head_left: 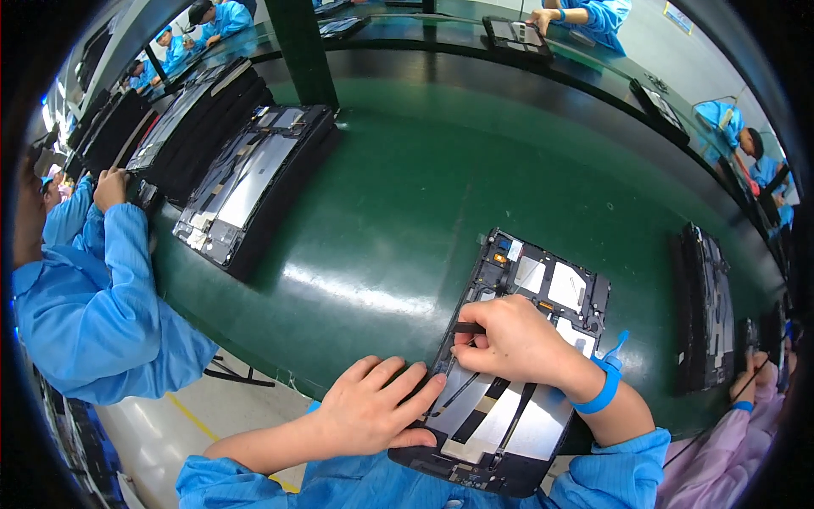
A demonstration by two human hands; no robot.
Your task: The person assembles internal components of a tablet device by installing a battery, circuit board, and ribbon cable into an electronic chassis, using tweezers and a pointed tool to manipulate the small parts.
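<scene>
Leaning over a coverless tablet point(543, 416), a person in blue workwear point(632, 467) has both bare hands on the job. The tablet lies slanted at the near edge of a green worktable point(390, 212), right of centre, its lower end close to the person's body and its silver panels and dark cables exposed. The right hand point(517, 339) is above its middle, thumb and fingers pinched together on a slim black tool point(468, 328); whether the tip touches the tablet cannot be told. A blue wrist strap point(604, 386) circles that wrist. The left hand point(373, 407) rests at the tablet's left edge, fingers spread apart, thumb on the lower left part. Farther left stands a stack of similar tablets point(263, 178), near a co-worker in blue point(93, 297). At the right stands another tablet stack point(708, 310), close to a co-worker in pink point(729, 458).
</scene>
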